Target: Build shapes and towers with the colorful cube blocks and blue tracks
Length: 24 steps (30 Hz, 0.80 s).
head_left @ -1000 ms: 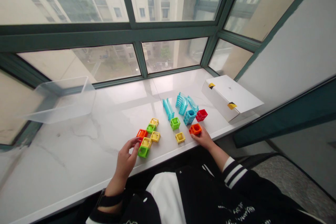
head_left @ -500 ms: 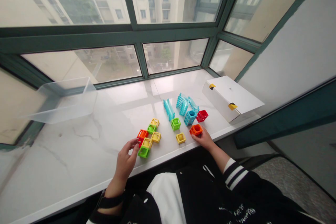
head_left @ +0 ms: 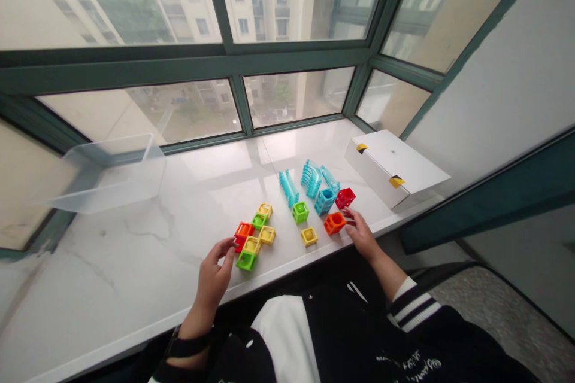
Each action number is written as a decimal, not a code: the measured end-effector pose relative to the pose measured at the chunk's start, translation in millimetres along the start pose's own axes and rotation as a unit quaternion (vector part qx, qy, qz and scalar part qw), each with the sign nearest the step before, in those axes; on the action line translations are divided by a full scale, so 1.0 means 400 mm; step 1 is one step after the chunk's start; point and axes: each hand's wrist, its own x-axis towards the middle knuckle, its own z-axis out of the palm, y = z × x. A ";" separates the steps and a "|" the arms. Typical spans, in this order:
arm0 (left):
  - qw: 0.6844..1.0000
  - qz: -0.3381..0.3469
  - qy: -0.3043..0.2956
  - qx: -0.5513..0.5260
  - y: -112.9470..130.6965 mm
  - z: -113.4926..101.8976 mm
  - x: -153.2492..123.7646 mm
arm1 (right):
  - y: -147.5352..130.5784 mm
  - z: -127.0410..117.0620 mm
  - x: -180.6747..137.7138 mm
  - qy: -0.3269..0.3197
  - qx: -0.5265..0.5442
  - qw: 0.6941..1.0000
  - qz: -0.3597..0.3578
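Several coloured plastic cube blocks lie on a white marble sill (head_left: 148, 239). My left hand (head_left: 214, 278) rests at the near edge, its fingers curled against a cluster of blocks (head_left: 252, 231) with a green cube (head_left: 245, 260) nearest. My right hand (head_left: 362, 233) sits just right of an orange cube (head_left: 335, 222), fingers spread and touching its side, holding nothing. A yellow cube (head_left: 308, 236), a green cube (head_left: 300, 211), a blue cube (head_left: 325, 201) and a red cube (head_left: 345, 197) stand close by. Blue curved track pieces (head_left: 305, 179) lie behind them.
A clear plastic bin (head_left: 108, 170) stands at the back left of the sill. A white cardboard box (head_left: 395, 170) lies at the right end. Window frames run along the back, and a wall closes the right side.
My right hand has slid from behind the orange cube to its right side and opened its fingers. The left hand has barely moved.
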 end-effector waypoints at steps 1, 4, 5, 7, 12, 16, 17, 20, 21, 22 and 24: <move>1.000 0.000 0.003 0.000 -0.001 0.000 0.000 | -0.025 -0.017 0.013 0.033 -0.005 0.999 -0.019; 1.000 0.007 0.016 0.007 -0.004 0.005 -0.001 | -0.113 -0.061 0.077 0.106 -0.058 0.990 -0.066; 1.000 0.014 0.019 0.012 -0.006 0.006 -0.001 | -0.141 -0.070 0.105 0.117 -0.075 0.987 -0.081; 0.999 0.033 0.020 0.025 -0.008 0.009 -0.002 | -0.188 -0.076 0.163 0.100 -0.107 0.983 -0.108; 0.996 0.066 0.018 0.051 -0.004 0.003 -0.005 | -0.218 -0.032 0.270 -0.023 -0.191 0.972 -0.131; 0.996 0.060 0.022 0.055 0.004 -0.012 -0.008 | -0.195 0.004 0.289 -0.062 -0.213 0.969 -0.104; 0.997 0.057 0.022 0.055 0.004 -0.015 -0.009 | -0.191 0.007 0.288 -0.066 -0.214 0.970 -0.100; 0.997 0.047 0.025 0.055 0.003 -0.020 -0.012 | -0.187 0.007 0.283 -0.066 -0.216 0.970 -0.095; 0.997 0.044 0.025 0.055 0.003 -0.020 -0.013 | -0.188 0.006 0.282 -0.064 -0.218 0.969 -0.094; 0.997 0.042 0.026 0.055 0.002 -0.019 -0.013 | -0.189 0.005 0.282 -0.064 -0.221 0.969 -0.093; 0.997 0.042 0.024 0.054 0.003 -0.018 -0.013 | -0.191 0.004 0.282 -0.065 -0.226 0.968 -0.091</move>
